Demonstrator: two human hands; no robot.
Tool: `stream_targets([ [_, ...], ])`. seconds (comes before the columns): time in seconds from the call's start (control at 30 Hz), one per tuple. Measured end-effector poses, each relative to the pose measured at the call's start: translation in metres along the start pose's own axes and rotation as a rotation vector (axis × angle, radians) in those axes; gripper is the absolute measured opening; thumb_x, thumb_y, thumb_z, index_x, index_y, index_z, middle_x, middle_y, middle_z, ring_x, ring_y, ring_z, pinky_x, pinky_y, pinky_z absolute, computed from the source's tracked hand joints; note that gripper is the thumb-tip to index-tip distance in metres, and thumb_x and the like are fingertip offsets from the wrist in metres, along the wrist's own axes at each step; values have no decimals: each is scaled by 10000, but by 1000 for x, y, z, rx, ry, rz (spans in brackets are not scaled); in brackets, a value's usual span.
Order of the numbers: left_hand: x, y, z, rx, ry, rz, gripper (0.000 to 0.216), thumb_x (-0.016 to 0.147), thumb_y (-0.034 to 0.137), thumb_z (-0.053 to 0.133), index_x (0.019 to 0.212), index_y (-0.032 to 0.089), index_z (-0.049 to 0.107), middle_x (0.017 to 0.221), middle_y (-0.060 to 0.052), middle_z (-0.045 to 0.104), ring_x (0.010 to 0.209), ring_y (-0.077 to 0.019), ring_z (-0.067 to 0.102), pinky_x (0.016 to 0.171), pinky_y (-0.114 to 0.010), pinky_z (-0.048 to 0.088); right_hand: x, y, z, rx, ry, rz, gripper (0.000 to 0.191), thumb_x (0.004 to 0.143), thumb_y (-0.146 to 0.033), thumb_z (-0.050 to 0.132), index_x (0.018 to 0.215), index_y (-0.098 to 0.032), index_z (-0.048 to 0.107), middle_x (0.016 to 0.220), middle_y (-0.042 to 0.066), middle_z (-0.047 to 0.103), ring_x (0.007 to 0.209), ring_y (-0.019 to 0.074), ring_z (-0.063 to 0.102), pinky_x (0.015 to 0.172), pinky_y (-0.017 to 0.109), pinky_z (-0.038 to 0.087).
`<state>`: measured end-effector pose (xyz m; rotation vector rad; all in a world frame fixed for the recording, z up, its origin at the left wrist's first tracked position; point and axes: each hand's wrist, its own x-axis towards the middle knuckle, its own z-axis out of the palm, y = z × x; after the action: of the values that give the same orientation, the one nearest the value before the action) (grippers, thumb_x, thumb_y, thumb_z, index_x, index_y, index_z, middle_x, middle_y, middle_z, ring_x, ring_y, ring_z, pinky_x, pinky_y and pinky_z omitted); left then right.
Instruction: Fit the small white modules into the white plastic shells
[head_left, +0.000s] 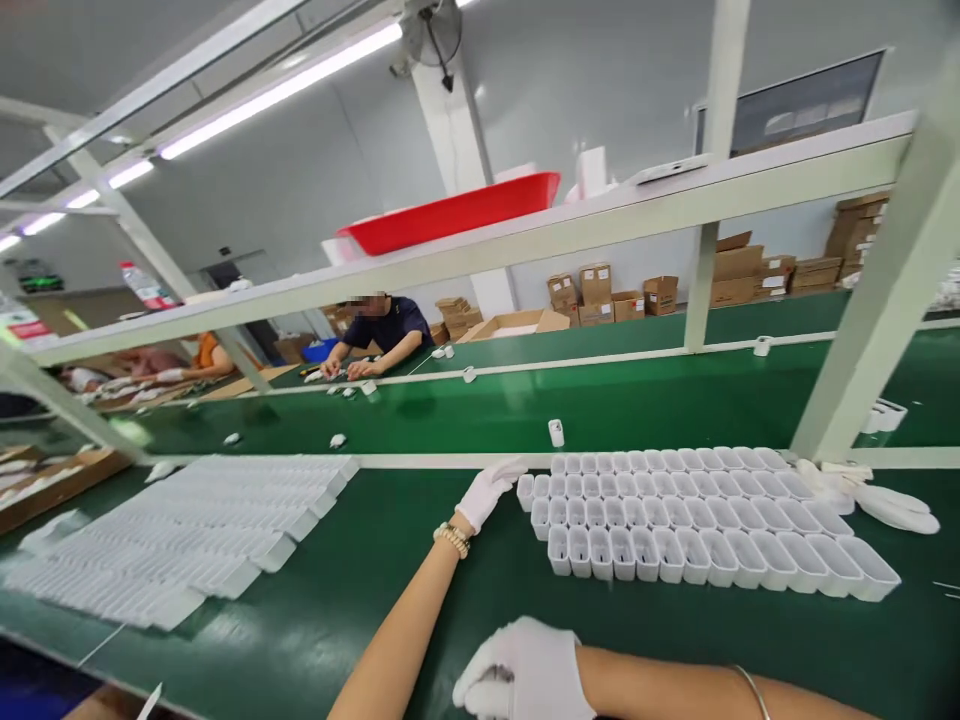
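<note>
At bottom centre, holding right hand curled, too hidden to tell if gripping. Mid-frame, extending left hand with fingers outstretched just beside white containers rowed on the surface, right of centre. Beyond, showing a small white part.

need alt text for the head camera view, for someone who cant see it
A white-gloved left hand extends beside rows of open white containers on a green table; the gloved right hand curls nearer the camera. More white pieces lie in rows at left, and a co-worker leans forward beyond.
</note>
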<state>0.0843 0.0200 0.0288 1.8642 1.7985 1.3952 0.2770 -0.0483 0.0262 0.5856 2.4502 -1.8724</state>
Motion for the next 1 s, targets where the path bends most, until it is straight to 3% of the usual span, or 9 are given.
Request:
stream_targets([
  [0.1, -14, -5, -5, -135, -46, -145, 305, 952, 342, 604, 1213, 185, 602, 1231, -87, 630, 1047, -230, 639, 872, -432, 566, 0, 1, 2, 116, -2, 65, 292, 820, -126, 566, 1017, -195, 770, 637, -50, 591, 476, 45, 534, 499, 153, 464],
  [0.2, -12, -8, -4, -278, -110, -211, 325, 953, 347, 601, 1227, 172, 594, 1234, -89, 623, 1041, -225, 642, 874, -427, 566, -4, 0, 2, 119, 4, 60, 337, 785, -111, 557, 1026, -193, 778, 640, -39, 599, 488, 46, 534, 505, 147, 457],
  [0.3, -7, -11, -1, -403, -192, -215, 328, 952, 345, 603, 1229, 170, 591, 1228, -89, 624, 1036, -224, 644, 867, -424, 569, -1, 6, -2, -26, 35, 31, 278, 765, -126, 612, 942, -222, 804, 646, -37, 610, 564, 62, 551, 570, 153, 449],
  [0.43, -6, -18, 2, -517, -312, -185, 309, 954, 345, 600, 1216, 181, 599, 1226, -88, 630, 1034, -224, 643, 862, -424, 571, 11, 25, -7, -157, 58, 114, 110, 769, -276, 708, 820, -231, 794, 679, -19, 637, 710, 147, 647, 635, 208, 486],
  [0.57, -8, -33, 6, -569, -404, -177, 273, 964, 349, 582, 1185, 194, 622, 1237, -78, 630, 1043, -226, 638, 885, -415, 562, 26, 42, -4, -232, 118, 201, 226, 804, -383, 667, 766, -189, 778, 738, 12, 664, 830, 180, 674, 792, 252, 516],
  [0.7, -6, -47, 11, -577, -447, -203, 254, 961, 339, 589, 1174, 205, 626, 1228, -79, 639, 1045, -228, 637, 877, -420, 564, 34, 43, 1, -311, 163, 259, 158, 782, -270, 661, 778, -178, 790, 801, 49, 694, 910, 228, 679, 870, 308, 510],
  [0.8, -6, -52, 14, -573, -466, -222, 238, 962, 332, 590, 1162, 210, 630, 1213, -77, 646, 1031, -223, 640, 863, -411, 569, 26, 34, 1, -356, 210, 300, 120, 721, -193, 696, 770, -171, 803, 801, 61, 704, 888, 263, 692, 819, 315, 516],
  [0.9, -9, -51, 15, -559, -482, -227, 246, 964, 339, 583, 1166, 206, 629, 1219, -76, 641, 1028, -222, 640, 865, -406, 569, 10, 23, 0, -243, 140, 134, 185, 773, -226, 659, 873, -202, 813, 811, 30, 713, 825, 197, 693, 707, 225, 501],
  [1.0, -8, -46, 17, -530, -495, -214, 249, 968, 340, 576, 1174, 210, 628, 1241, -79, 631, 1042, -222, 635, 881, -410, 564, 3, 18, -1, -45, 23, -40, 268, 830, -150, 570, 945, -198, 808, 812, 1, 702, 775, 98, 657, 683, 141, 461],
])
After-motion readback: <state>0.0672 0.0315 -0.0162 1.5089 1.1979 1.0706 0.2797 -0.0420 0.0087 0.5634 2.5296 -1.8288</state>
